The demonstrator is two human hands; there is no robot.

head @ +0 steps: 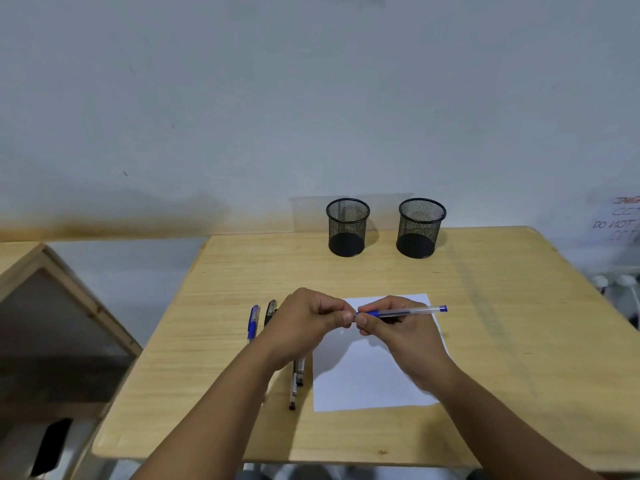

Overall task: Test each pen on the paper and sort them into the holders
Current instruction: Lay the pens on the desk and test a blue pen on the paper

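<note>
While your bare forearms reach in from the near edge of the table, both hands meet above the paper. Your right hand pinches a slim pen with a clear barrel near its blue grip, so the pen lies almost level and its blue end cap points right. Your left hand is curled at the pen's other end, thumb and fingertips closed on the tip or a cap; which of the two you cannot tell, since the fingers hide it.

That paper is a plain white rectangular sheet, flat on pale wood with a fine straight grain. Just beside its left edge lie two thin pens with dark ends, side by side and partly under your left wrist. Slightly farther out and to the left rest a blue pen and a black pen, close together.

Near the far edge stand two round holders of black wire mesh with solid dark bases, upright and apart: the left holder and the right holder. Behind them rises a smooth grey-white wall.
</note>
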